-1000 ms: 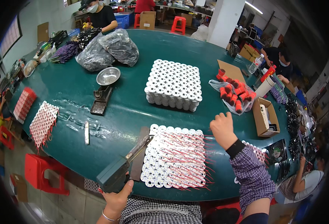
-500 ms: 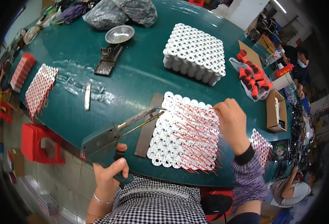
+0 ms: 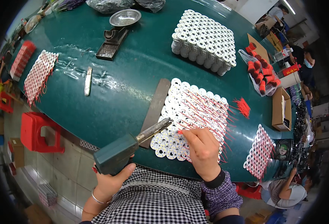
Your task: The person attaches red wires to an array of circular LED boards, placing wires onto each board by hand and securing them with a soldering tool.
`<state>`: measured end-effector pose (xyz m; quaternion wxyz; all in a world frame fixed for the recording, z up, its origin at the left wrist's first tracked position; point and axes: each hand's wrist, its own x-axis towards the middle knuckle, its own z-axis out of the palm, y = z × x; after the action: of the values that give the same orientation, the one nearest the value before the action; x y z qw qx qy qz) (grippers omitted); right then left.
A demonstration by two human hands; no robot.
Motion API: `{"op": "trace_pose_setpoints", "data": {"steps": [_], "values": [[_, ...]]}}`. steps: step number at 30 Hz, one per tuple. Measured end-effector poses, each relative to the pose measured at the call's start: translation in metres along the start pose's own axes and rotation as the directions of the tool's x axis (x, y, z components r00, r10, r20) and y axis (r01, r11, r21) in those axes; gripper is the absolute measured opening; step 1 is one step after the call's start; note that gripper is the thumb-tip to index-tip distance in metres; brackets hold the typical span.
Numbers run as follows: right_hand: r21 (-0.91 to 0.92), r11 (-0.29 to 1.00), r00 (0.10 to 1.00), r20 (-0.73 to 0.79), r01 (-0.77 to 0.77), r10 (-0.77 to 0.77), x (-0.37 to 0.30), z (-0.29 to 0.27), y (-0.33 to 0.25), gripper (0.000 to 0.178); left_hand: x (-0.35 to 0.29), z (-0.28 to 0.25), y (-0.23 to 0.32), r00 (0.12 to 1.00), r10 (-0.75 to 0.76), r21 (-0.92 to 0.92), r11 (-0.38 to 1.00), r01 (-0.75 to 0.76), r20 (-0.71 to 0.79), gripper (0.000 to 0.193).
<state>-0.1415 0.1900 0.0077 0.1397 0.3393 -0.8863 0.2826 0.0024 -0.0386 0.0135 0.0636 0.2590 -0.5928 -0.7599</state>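
Note:
My left hand is wrapped round the handle of a green soldering gun. Its tip sits over a panel of round white LED boards, close to my right fingers. Red wires lie across many of the boards, and several trail past the panel's right edge. My right hand is closed in a pinch on short red wires, low over the near part of the panel. Along the panel's left side runs a flat dark bar.
A pile of red wires lies right of the panel. Beyond stand stacked white round pieces, a metal bowl and a bag of red-and-black spools. Wired panels lie at left and right. Other people work at the right.
My right hand has moved from the panel's far right edge leftward and nearer, beside the soldering tip. The soldering gun has tilted, its tip now nearer me. The whole view has shifted slightly.

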Motion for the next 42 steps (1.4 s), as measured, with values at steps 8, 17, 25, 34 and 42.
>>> {"op": "trace_pose_setpoints", "data": {"steps": [8, 17, 25, 34, 42], "values": [[-0.052, 0.998, 0.999, 0.022, -0.034, 0.036, -0.014, 0.005, 0.005, 0.023, 0.006, 0.001, -0.02, 0.923, 0.316, 0.351, 0.857, -0.377, 0.22, 0.023], [-0.04, 0.999, 0.999, 0.022, -0.034, 0.035, -0.015, 0.007, 0.007, 0.023, 0.007, 0.008, -0.014, 0.923, 0.274, 0.424, 0.827, -0.369, 0.27, 0.021], [-0.039, 0.999, 0.999, 0.02, -0.029, 0.03, -0.014, 0.007, 0.007, 0.024, 0.01, 0.013, -0.012, 0.904, 0.308, 0.443, 0.794, -0.415, 0.295, 0.019], [-0.031, 0.999, 0.999, 0.016, -0.041, 0.042, -0.016, 0.01, 0.008, 0.025, 0.011, 0.01, -0.014, 0.884, 0.35, 0.459, 0.759, -0.462, 0.31, 0.016], [-0.056, 0.997, 0.999, 0.015, -0.05, 0.051, -0.017, 0.01, 0.007, 0.026, 0.009, 0.007, -0.015, 0.876, 0.401, 0.459, 0.746, -0.483, 0.27, 0.018]]}}
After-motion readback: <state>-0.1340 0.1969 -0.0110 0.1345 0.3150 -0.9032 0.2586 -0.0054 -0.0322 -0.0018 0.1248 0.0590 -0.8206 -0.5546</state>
